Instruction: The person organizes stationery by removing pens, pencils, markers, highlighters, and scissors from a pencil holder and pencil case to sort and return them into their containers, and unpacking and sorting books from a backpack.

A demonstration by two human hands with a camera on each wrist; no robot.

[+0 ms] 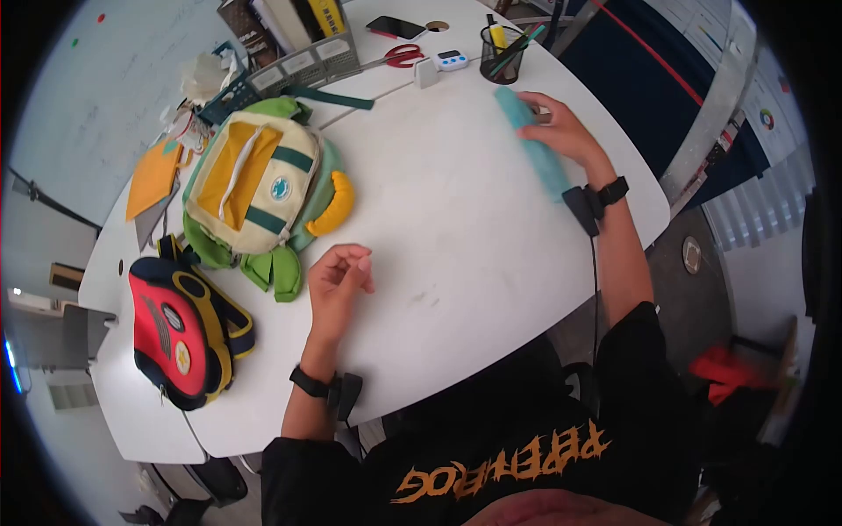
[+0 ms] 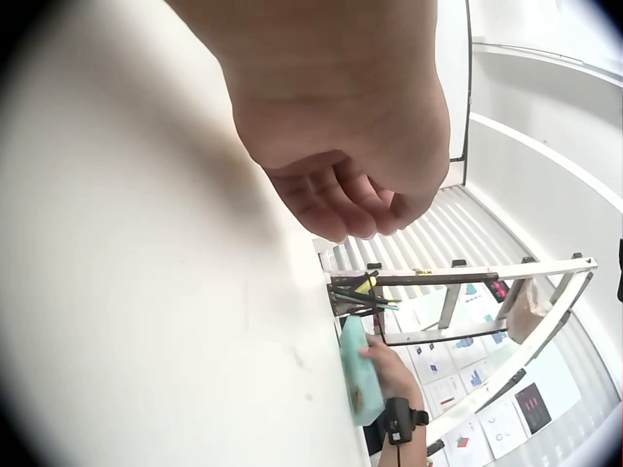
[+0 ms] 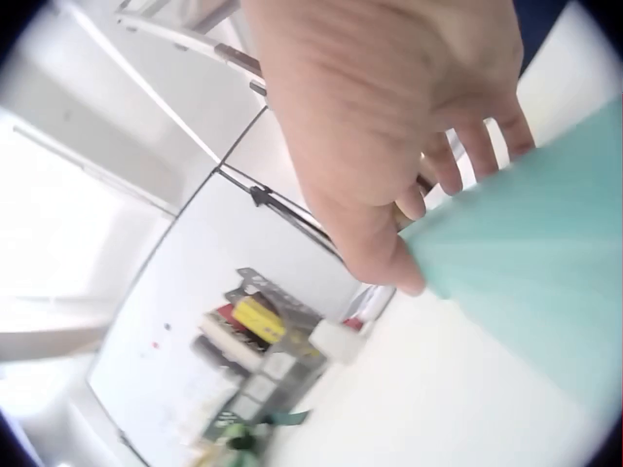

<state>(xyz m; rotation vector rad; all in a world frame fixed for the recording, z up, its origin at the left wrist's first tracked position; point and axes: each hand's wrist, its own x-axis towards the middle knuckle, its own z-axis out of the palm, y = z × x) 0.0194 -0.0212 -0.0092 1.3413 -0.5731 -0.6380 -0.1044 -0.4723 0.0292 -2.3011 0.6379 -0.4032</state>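
A long teal pouch (image 1: 537, 149) is at the right side of the table, and my right hand (image 1: 566, 131) grips its edge between thumb and fingers. In the right wrist view the thumb is on the near side of the pouch (image 3: 526, 243) and the fingertips lie along its upper edge. My left hand (image 1: 340, 273) is over the table with loosely curled fingers and holds nothing. Nearest to it is a green and cream backpack (image 1: 303, 188), its yellow-lined front pocket gaping. A red and navy backpack (image 1: 167, 329) lies further left.
At the back are a grey file holder with books (image 1: 307, 66), a phone (image 1: 396, 28), red scissors (image 1: 404, 56), a small white timer (image 1: 452, 60) and a black mesh pen cup (image 1: 502, 66). An orange envelope (image 1: 153, 180) lies at the far left. The table's rounded edge (image 1: 664, 206) is right.
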